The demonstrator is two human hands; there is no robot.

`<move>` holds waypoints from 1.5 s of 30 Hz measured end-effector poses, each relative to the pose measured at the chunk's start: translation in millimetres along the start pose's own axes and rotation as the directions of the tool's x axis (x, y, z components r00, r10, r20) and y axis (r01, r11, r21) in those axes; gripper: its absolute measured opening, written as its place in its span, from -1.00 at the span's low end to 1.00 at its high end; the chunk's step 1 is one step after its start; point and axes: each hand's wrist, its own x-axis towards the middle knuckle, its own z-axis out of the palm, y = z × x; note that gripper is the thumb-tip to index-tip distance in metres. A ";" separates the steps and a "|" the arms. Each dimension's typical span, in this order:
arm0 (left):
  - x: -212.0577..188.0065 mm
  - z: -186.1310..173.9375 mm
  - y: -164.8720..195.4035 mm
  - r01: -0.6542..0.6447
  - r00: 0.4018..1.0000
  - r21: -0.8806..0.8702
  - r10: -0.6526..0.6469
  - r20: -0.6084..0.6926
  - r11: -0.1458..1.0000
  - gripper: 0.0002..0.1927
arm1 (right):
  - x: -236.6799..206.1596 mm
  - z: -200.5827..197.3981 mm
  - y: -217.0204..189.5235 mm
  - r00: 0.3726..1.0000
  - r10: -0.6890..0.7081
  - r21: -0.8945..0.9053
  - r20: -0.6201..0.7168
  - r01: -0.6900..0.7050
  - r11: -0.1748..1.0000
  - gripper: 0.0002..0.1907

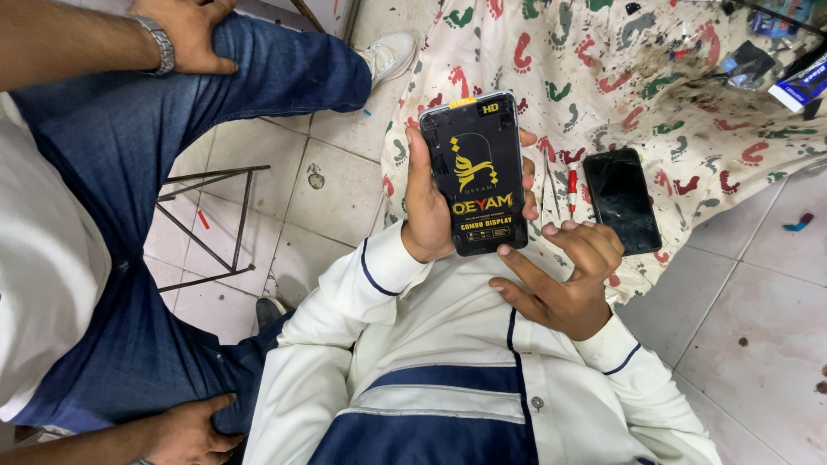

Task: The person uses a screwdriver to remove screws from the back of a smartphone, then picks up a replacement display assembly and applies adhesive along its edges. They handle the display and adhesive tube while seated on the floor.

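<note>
Black-and-yellow box; cream cloth, coloured footprints.

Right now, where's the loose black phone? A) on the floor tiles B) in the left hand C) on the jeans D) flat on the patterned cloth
D: the phone lies flat on the cloth, apart from both hands; the left hand holds a black box.

Left hand raised, fingers wrapped in a firm grip. Right hand palm-up, fingers loosely curled, apparently empty. Both forearms bent inward.
</note>
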 end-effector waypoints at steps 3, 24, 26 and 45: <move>0.8 -1.8 0.8 0.049 0.998 0.024 -0.048 -0.027 0.999 0.23 | 1.6 -0.4 -0.4 1.000 -0.007 0.002 -0.002 0.007 1.000 -0.61; 3.8 4.8 1.5 0.053 0.997 0.056 -0.050 -0.056 0.997 0.13 | -16.5 0.1 11.6 0.990 -0.050 0.007 -0.133 0.051 0.999 -0.62; 3.1 6.7 1.7 0.066 0.994 0.072 -0.059 -0.097 0.995 0.14 | -15.9 1.2 9.8 0.991 -0.053 0.000 -0.123 0.054 0.999 -0.62; 1.7 7.6 -6.0 0.008 0.995 0.257 0.019 -0.101 0.966 0.13 | 23.6 7.2 -6.1 0.993 -0.053 -0.192 0.109 0.074 0.979 -0.41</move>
